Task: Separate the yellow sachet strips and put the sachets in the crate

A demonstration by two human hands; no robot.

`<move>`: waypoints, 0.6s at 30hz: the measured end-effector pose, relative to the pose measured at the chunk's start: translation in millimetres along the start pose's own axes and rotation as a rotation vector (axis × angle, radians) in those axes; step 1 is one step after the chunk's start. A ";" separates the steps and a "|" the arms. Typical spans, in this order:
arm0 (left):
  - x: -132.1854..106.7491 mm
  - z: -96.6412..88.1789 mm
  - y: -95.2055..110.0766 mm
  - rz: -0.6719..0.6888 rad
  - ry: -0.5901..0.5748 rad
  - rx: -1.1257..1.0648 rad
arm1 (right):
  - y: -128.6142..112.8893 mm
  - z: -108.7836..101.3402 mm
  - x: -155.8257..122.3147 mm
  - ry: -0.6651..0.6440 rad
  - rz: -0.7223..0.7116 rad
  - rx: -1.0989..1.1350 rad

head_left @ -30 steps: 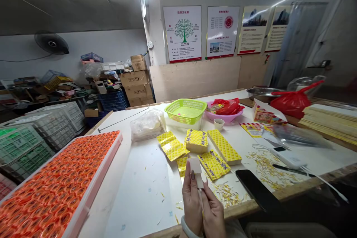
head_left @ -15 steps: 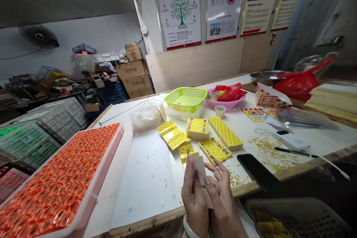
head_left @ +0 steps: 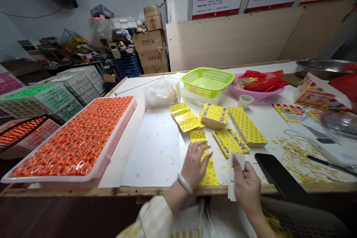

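Observation:
My left hand, a white bangle at its wrist, is over a yellow patterned paper strip near the table's front edge. Its fingers are apart and hold nothing that I can see; whether they touch the strip I cannot tell. My right hand is closed around a few pale paper strips, plain side showing. Beyond the hands are a fanned yellow stack, a thick block of yellow cards, a long yellow stack and a folded yellow sheet.
A tray of orange caps stands at left. A black phone juts over the front edge at right, near yellow scraps. Further back are a plastic bag, a green basket, a white cup and a pink basin.
My hands have moved apart. The left let go of the pale paper and went to the yellow strip; the right keeps the paper. The view has tilted downward.

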State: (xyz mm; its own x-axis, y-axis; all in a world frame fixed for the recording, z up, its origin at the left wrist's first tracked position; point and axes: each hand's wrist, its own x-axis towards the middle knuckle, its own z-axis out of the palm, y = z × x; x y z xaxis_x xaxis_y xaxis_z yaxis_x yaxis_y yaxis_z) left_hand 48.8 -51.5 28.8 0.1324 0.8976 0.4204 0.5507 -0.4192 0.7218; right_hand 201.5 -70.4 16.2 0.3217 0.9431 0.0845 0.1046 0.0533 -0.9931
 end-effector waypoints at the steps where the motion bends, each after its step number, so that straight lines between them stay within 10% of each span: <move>1: 14.7 -6.6 -15.8 0.018 -0.068 0.122 | 0.9 0.4 7.7 -0.002 0.031 0.054; 7: 43.8 6.3 -85.0 -0.038 -0.224 0.244 | 11.6 10.2 31.4 -0.134 0.109 0.148; 18: 34.6 10.8 -80.1 0.014 -0.291 0.038 | 37.8 32.9 60.7 -0.360 -0.082 -0.315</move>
State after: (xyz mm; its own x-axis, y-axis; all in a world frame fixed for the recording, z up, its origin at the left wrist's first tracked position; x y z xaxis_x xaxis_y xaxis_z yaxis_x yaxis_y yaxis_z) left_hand 18.2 14.7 -20.4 0.3679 0.8953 0.2512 0.5765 -0.4316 0.6938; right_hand 194.1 -0.4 -18.9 -0.0395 0.9966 0.0729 0.4135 0.0827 -0.9067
